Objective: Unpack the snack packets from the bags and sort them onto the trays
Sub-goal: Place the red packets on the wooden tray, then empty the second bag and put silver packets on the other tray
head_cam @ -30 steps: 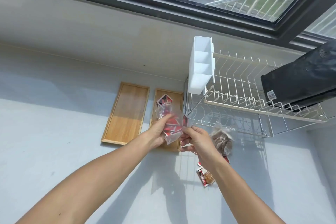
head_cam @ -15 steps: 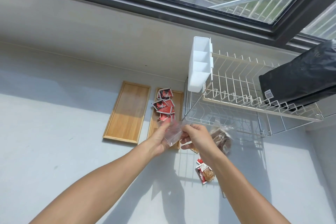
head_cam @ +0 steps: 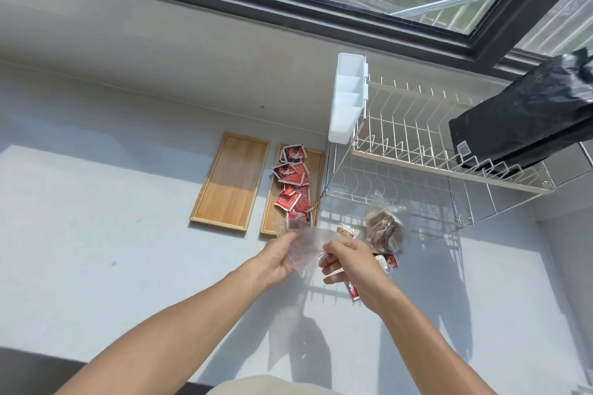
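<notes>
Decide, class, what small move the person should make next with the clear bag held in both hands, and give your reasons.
Probably set the clear bag aside: held by the left hand and right hand, it looks empty, with the red packets lying on the right tray. The brown-snack bag is still full, and the left tray bare.

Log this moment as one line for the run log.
stage: first bag emptied | left hand + right hand: holding clear bag | red packets: on right tray | left tray: bare | brown-snack bag: unopened
</notes>
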